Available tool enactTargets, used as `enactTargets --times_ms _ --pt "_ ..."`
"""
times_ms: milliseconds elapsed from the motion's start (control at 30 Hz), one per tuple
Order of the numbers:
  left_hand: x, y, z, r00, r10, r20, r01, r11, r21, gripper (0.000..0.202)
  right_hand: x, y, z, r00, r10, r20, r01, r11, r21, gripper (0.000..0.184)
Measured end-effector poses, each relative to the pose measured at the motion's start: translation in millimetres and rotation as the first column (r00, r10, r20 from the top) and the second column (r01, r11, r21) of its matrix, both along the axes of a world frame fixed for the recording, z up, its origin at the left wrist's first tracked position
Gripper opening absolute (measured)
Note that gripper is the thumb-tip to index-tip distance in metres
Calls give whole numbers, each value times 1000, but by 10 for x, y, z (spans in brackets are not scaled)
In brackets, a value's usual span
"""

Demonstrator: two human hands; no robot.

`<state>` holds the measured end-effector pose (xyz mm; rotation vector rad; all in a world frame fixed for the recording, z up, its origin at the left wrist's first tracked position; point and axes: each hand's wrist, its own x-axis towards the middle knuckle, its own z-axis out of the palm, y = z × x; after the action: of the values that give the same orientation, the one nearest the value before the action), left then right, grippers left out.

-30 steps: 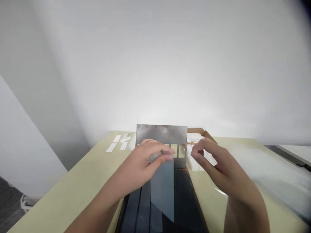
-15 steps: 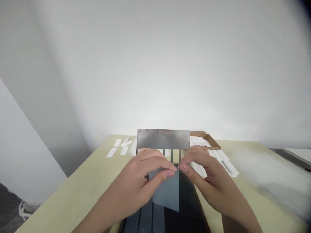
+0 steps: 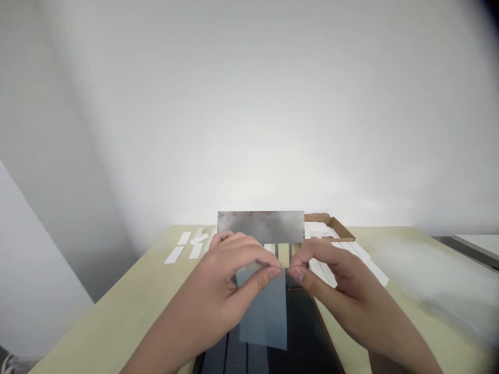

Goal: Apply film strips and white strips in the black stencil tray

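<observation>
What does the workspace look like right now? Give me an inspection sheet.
Surface: pale yellow tabletop.
Job's things: translucent blue-grey sheet lying over a dark glossy panel; slotted grey metal plate beyond it.
Clutter: loose white strips to the left; cardboard tray with white strips to the right.
Grippers: left hand pinches the sheet's top edge; right hand has its fingers at the sheet's top corner, grip unclear.
Cables: nothing seen.
Surroundings: plain white wall behind the table.
</observation>
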<state>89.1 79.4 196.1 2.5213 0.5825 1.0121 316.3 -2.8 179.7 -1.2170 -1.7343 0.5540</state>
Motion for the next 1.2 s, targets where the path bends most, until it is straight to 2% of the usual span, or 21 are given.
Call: enactTargets --times_ms 133,300,467,667,833,1000,1200 --pt "-38 -24 -6 999 -51 3 51 997 63 17 -48 -25 -17 998 56 -15 -55 998 36 15" --pt "-64 -97 20 999 -46 8 44 979 200 17 -84 -85 -20 1000 17 7 -18 993 116 16" --pt "-113 -150 57 991 -129 21 117 945 307 17 -110 -163 24 991 110 -77 -104 991 82 17" --pt "-142 -194 92 976 -215 -28 208 889 408 34 -143 -192 59 982 146 -124 -139 988 64 12" --pt "-140 -232 99 974 -225 9 191 847 496 37 -141 -195 19 927 253 -276 -255 966 31 12" --pt "-161 -254 84 971 -237 12 191 808 557 38 -131 -189 24 897 307 -319 -320 947 11 20" --pt "-177 -336 53 976 -209 52 147 823 548 36 -142 -184 64 846 377 -378 -404 915 7 24"
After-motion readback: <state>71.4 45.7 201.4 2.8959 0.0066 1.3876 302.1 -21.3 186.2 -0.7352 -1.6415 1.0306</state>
